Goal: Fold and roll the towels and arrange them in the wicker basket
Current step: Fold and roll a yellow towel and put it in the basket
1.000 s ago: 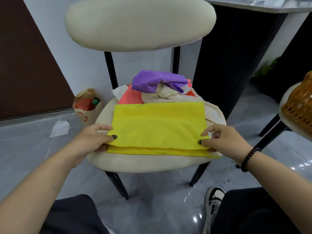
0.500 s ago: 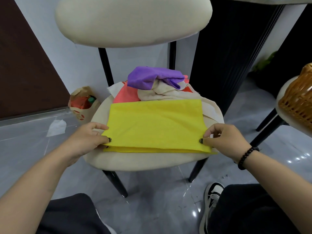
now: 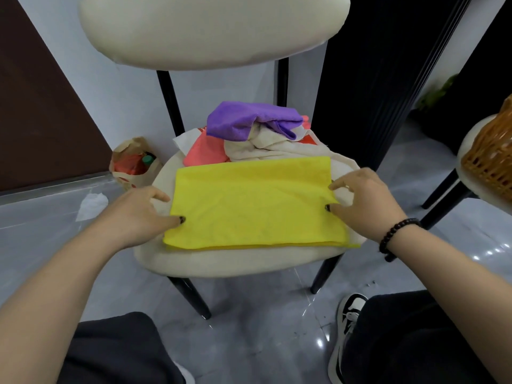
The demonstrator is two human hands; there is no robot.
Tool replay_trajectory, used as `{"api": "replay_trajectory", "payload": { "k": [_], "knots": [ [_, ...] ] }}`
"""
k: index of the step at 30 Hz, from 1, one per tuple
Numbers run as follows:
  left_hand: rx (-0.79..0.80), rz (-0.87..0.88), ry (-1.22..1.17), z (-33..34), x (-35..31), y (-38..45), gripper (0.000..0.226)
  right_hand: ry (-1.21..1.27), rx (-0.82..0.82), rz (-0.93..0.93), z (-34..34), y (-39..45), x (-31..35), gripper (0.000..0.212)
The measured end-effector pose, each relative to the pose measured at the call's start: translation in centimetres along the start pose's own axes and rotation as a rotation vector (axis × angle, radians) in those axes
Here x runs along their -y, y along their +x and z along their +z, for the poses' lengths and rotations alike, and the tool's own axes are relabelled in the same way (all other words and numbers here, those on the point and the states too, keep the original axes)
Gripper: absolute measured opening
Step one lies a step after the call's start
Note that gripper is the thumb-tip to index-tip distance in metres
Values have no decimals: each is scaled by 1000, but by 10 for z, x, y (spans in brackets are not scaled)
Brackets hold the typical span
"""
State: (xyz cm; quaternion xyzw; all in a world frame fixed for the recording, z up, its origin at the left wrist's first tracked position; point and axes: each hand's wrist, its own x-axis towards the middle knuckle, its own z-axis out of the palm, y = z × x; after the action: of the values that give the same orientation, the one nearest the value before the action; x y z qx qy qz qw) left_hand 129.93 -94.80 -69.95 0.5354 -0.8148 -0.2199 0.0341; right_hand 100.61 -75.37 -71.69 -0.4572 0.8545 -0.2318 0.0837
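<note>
Yellow towel [image 3: 255, 203]: lying folded flat on the chair seat [image 3: 235, 261].
Left hand [image 3: 138, 214]: thumb pressing its left edge, fingers apparently tucked under.
Right hand [image 3: 365, 200]: pinching its right edge.

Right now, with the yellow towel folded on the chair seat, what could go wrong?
1. The yellow towel reaches the front edge of the chair seat; it could slide off while being rolled.
2. The loose pile with the purple towel lies right behind it and could get caught.
3. Both hands, left and right, hold only its side edges, so the layers could shift.
</note>
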Motion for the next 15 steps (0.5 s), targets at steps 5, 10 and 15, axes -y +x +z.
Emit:
{"api": "replay_trajectory", "payload": {
  "k": [5,10,15],
  "knots": [
    [-288,240,-198,25,-44,15,23,-51,-63,-199,25,17,38,44],
    [-239,371,-25,73,-57,41,51,-125,60,-411,67,33,64,49],
    [-73,433,113,90,-54,53,63,-239,274,-460,80,50,55,61]
  ]
}}
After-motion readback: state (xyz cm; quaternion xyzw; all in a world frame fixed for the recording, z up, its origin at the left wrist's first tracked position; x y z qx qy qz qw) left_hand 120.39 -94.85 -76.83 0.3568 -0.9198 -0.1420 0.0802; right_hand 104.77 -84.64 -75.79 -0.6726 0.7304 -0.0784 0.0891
